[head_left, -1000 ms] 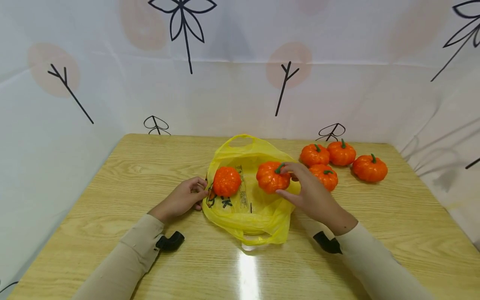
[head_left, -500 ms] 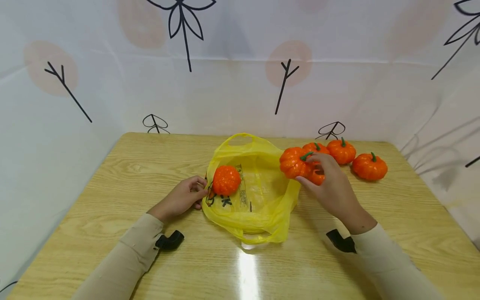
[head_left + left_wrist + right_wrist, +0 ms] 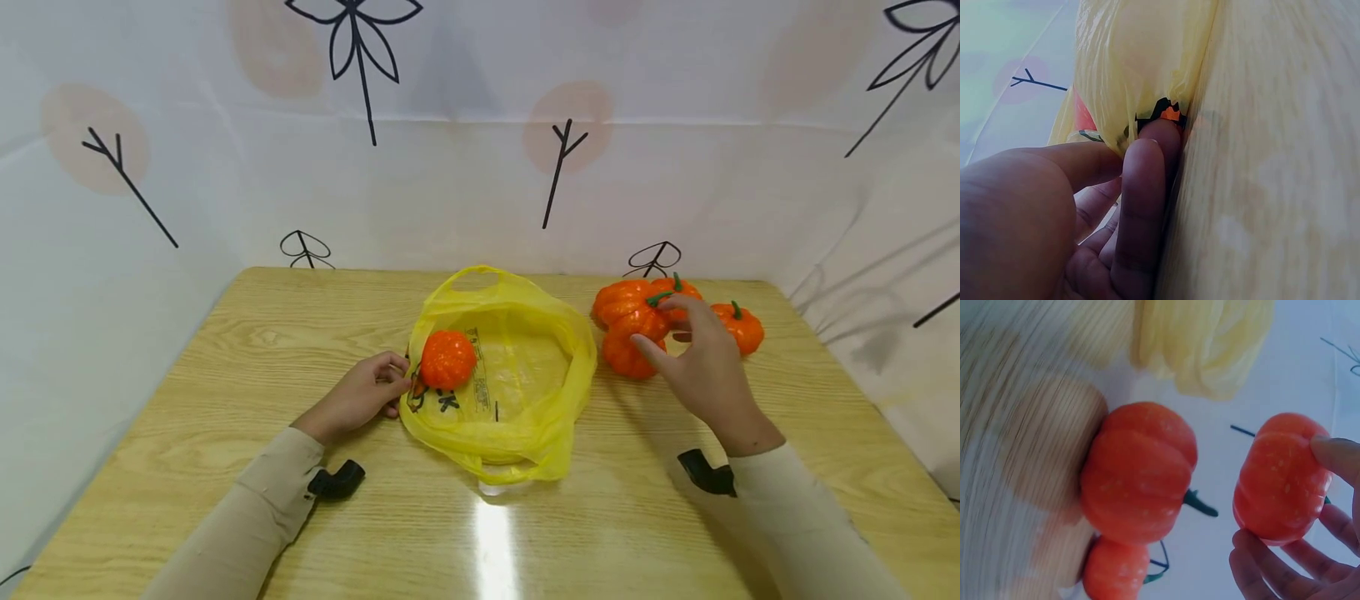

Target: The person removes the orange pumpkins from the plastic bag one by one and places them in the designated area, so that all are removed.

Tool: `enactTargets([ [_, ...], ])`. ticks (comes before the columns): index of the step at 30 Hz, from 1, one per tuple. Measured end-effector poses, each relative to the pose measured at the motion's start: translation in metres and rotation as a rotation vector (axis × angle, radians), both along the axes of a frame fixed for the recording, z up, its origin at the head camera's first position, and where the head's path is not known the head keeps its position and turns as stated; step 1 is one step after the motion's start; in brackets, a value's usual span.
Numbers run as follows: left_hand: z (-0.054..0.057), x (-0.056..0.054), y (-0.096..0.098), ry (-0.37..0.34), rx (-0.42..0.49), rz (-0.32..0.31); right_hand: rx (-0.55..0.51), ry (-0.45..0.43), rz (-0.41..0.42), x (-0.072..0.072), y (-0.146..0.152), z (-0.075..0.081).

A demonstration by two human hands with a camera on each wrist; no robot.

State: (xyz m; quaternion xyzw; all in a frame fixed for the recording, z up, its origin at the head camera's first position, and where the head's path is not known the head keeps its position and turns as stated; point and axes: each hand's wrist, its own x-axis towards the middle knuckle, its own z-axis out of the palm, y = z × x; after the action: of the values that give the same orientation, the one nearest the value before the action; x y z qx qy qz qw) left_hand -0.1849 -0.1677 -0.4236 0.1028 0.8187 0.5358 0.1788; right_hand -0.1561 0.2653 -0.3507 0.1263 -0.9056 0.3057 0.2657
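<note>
My right hand (image 3: 705,358) holds an orange toy pumpkin (image 3: 1282,478) by thumb and fingers, raised above the table. In the head view this pumpkin (image 3: 636,318) overlaps others behind and below it, so their outlines merge. My left hand (image 3: 363,390) pinches the left edge of a yellow plastic bag (image 3: 525,392), which lies with its mouth spread open. In the left wrist view, thumb and fingers grip the bag's thin film (image 3: 1141,56) close to the tabletop. Inside the bag, at its left side, sits another pumpkin (image 3: 448,360).
A front pumpkin (image 3: 630,358) stands on the wooden table (image 3: 300,333) right of the bag. Others, including a far-right pumpkin (image 3: 738,327), stand behind my right hand. A patterned white cloth (image 3: 450,192) rises along the table's back edge.
My right hand has carried its pumpkin from over the bag to the right, up to the group of pumpkins. My left hand stays at the bag's edge.
</note>
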Motion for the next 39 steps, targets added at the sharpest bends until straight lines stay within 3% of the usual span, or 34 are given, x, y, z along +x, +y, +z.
enactTargets([
  [11,0.002,0.002,0.000,-0.010,0.025,0.004,0.008,-0.103,-0.145,-0.006,0.024,0.001],
  [16,-0.001,0.002,0.000,-0.008,0.019,0.014,0.026,-0.128,-0.158,-0.009,0.035,-0.001],
  [27,0.002,0.001,0.001,0.012,0.009,0.016,0.059,-0.285,-0.209,-0.016,0.054,-0.004],
  [39,0.002,0.001,0.000,-0.020,0.017,0.018,0.078,-0.356,-0.213,-0.019,0.064,-0.010],
])
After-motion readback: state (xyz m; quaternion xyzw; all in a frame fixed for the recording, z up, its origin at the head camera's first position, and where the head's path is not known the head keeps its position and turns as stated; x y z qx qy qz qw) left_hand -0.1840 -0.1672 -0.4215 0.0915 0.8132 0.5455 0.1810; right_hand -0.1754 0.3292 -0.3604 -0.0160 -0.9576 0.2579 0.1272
